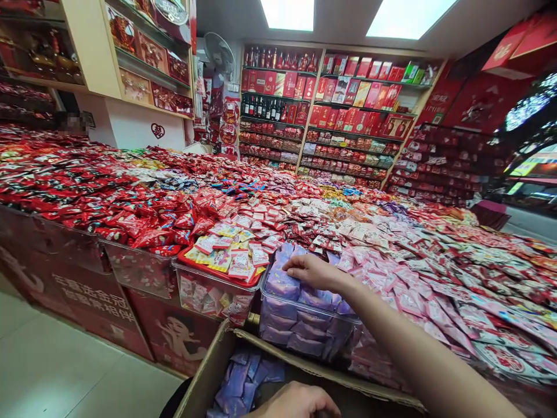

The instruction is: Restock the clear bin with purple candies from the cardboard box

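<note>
My right hand point(312, 271) reaches in from the right and rests on the purple candy packets point(282, 284) in a clear plastic bin point(300, 305). Its fingers point left, slightly bent and lying on top of the packets; I see no packet lifted in them. Low in the frame, my left hand point(296, 402) is over an open cardboard box point(348, 380). The bottom edge cuts it off, so what its fingers do is hidden. More purple packets point(243, 380) lie inside the box, to the left of that hand.
Left of the purple bin stands a bin with a red tray point(209, 268) of yellow and white packets. Red packets point(148, 223) fill bins farther left; pink packets point(400, 290) lie to the right. Shelves point(322, 110) of bottles and red boxes line the back. Tiled floor point(65, 360) shows lower left.
</note>
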The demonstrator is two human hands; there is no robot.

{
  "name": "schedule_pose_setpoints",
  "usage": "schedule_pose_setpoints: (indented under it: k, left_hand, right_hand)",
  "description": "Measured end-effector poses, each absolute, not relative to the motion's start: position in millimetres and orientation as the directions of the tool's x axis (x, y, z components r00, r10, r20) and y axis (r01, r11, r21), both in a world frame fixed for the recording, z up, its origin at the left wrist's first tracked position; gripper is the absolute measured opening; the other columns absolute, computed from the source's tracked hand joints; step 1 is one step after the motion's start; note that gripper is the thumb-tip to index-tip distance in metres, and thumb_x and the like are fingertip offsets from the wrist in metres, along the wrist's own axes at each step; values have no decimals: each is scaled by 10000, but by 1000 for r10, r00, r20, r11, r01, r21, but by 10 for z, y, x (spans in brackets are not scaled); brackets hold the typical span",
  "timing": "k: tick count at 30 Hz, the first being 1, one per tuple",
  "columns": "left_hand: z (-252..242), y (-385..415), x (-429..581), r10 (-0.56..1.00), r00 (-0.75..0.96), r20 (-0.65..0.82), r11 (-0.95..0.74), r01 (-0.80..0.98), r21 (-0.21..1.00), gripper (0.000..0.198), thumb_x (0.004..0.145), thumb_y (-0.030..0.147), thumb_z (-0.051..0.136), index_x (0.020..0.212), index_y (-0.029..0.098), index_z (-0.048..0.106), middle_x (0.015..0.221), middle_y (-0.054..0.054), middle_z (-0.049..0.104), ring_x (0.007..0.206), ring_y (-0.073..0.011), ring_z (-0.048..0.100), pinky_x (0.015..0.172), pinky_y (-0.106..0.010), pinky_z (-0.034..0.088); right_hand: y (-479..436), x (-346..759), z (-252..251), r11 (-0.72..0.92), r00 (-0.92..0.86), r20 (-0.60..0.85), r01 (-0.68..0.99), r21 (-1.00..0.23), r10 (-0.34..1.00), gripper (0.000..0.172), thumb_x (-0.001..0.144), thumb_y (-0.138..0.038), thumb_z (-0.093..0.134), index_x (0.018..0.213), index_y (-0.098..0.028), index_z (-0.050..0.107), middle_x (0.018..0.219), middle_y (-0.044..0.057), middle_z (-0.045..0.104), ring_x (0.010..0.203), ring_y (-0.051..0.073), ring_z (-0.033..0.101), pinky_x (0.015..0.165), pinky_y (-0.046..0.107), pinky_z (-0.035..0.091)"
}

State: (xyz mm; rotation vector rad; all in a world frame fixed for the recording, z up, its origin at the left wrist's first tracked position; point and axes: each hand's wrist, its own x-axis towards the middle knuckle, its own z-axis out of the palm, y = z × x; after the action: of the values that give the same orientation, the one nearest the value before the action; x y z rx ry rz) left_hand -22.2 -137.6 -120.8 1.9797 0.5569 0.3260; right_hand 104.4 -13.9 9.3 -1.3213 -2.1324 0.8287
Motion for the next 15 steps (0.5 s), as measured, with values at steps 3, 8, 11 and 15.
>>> schedule_pose_setpoints:
  k: [3,8,11,15]
  left_hand:
    - [-1203,-1388,-239,507,862,20,-429,233,873,295,781,290,491,1049,208,583,888,-56,695,741,-169,644,599,-195,461]
    - [-1103,-1390,-326,483,875,33,-567,284,773,288,777,294,499,1051,237,569,845,-35,691,706,-172,636,577,-200,450]
    - [-1075,-1380,-386,478,877,34,-674,342,655,303,736,286,554,1037,255,571,858,-40,677,751,-213,625,601,-238,452]
    - [-1222,-1350,-363,436,900,-7,-734,360,576,335,732,293,557,1064,251,552,882,-53,666,786,-228,616,640,-255,453]
  right_hand:
    - [-275,1073,224,369,-311,211,646,-669,927,190,695,-207,526,835,-164,646,824,66,654,755,196,557,691,319,393]
    - [-1021,1340,460,354,-358,160,582,-732,920,152,730,-274,511,746,-192,638,666,7,624,619,148,532,550,242,390]
    - [-1542,1545,44,130,-540,-268,587,-799,798,142,693,-262,559,750,-207,677,644,-13,650,560,133,539,475,210,367]
    - [-1954,1678,-1058,-78,-175,-231,613,-786,957,67,560,-175,668,500,-199,649,427,-37,569,402,106,498,369,196,298]
